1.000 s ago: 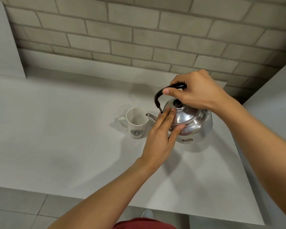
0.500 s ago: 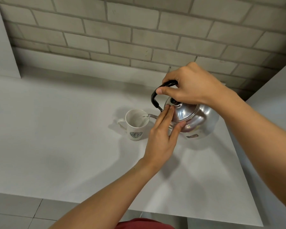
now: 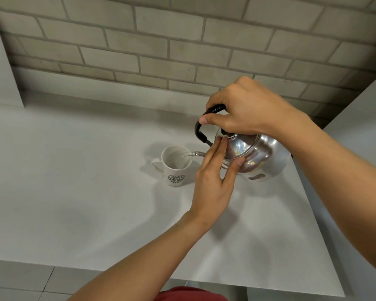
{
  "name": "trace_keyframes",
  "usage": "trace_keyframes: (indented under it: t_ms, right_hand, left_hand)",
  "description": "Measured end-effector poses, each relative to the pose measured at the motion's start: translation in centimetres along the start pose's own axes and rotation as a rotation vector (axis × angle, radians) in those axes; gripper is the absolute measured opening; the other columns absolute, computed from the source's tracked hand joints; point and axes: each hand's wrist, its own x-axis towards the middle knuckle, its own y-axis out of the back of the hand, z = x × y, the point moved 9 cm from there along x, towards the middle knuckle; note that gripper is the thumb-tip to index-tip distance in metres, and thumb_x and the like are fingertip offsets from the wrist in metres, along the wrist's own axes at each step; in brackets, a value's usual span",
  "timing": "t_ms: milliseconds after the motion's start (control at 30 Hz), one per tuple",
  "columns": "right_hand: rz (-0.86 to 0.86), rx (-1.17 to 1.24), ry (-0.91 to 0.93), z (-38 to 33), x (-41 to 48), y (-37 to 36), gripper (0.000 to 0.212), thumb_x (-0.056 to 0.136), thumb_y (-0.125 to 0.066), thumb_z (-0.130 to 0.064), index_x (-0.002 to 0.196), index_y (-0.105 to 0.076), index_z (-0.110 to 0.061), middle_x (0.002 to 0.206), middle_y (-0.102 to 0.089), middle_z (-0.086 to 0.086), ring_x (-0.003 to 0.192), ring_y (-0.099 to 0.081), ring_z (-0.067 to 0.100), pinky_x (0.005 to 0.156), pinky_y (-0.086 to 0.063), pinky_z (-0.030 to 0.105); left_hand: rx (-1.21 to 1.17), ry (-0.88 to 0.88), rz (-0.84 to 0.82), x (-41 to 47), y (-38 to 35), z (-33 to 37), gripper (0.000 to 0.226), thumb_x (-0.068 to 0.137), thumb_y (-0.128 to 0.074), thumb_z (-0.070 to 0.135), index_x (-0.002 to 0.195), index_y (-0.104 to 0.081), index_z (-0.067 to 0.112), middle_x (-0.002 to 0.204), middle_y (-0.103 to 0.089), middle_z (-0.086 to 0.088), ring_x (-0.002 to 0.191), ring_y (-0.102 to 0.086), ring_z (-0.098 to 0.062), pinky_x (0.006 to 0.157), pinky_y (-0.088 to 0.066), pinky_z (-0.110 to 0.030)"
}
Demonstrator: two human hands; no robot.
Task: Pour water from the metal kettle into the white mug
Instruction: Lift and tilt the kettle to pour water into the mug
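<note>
The shiny metal kettle (image 3: 258, 157) is lifted off the counter and tilted left, its thin spout over the rim of the white mug (image 3: 175, 168). A clear stream of water runs from the spout into the mug. My right hand (image 3: 245, 109) grips the kettle's black handle from above. My left hand (image 3: 215, 181) lies flat against the kettle's lid and front side, fingers straight, thumb on the body. The mug stands upright on the counter with a green round logo facing me and its handle to the left.
The white counter (image 3: 74, 192) ends at a front edge near me and at a right edge past the kettle. A grey brick wall (image 3: 161, 44) runs behind. A white panel (image 3: 0, 61) stands at the far left, another at the right.
The kettle has risen and tipped further left, bringing its spout over the mug; water now flows. Both hands kept their hold and moved with it.
</note>
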Motion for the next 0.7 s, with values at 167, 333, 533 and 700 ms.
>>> trace_keyframes:
  t_ms: [167, 333, 533, 700]
  right_hand:
    - [-0.016, -0.025, 0.000, -0.19, 0.12, 0.58, 0.044, 0.094, -0.060, -0.063, 0.109, -0.079, -0.026, 0.090, -0.078, 0.004, 0.079, -0.066, 0.030, 0.072, -0.056, 0.043]
    - [-0.030, -0.032, -0.006, -0.44, 0.22, 0.75, 0.043, 0.093, -0.061, -0.063, 0.106, -0.080, -0.027, 0.084, -0.076, 0.004, 0.076, -0.065, 0.030, 0.070, -0.056, 0.044]
    - [-0.061, -0.052, 0.000, -0.69, 0.45, 0.77, 0.042, 0.094, -0.061, -0.063, 0.105, -0.080, -0.026, 0.079, -0.075, 0.005, 0.074, -0.065, 0.029, 0.069, -0.057, 0.045]
    - [-0.064, -0.058, -0.002, -0.75, 0.76, 1.03, 0.042, 0.093, -0.062, -0.062, 0.105, -0.080, -0.026, 0.081, -0.075, 0.008, 0.079, -0.066, 0.032, 0.070, -0.057, 0.045]
  left_hand:
    - [-0.026, -0.002, 0.034, 0.04, -0.13, 0.57, 0.057, 0.102, -0.064, 0.034, 0.154, -0.044, 0.023, 0.162, -0.043, 0.002, 0.149, -0.038, -0.006, 0.113, -0.047, -0.047]
    - [-0.057, 0.012, 0.049, 0.03, -0.29, 0.48, 0.057, 0.102, -0.064, 0.035, 0.154, -0.044, 0.025, 0.162, -0.043, 0.003, 0.149, -0.037, -0.004, 0.113, -0.047, -0.047]
    - [-0.062, 0.007, 0.073, 0.08, -0.45, 0.64, 0.056, 0.102, -0.065, 0.035, 0.153, -0.044, 0.025, 0.161, -0.045, 0.003, 0.148, -0.037, -0.002, 0.112, -0.048, -0.046]
    - [-0.068, 0.009, 0.081, 0.34, -0.42, 0.64, 0.055, 0.102, -0.064, 0.036, 0.152, -0.044, 0.026, 0.160, -0.045, 0.004, 0.148, -0.036, 0.002, 0.113, -0.048, -0.044]
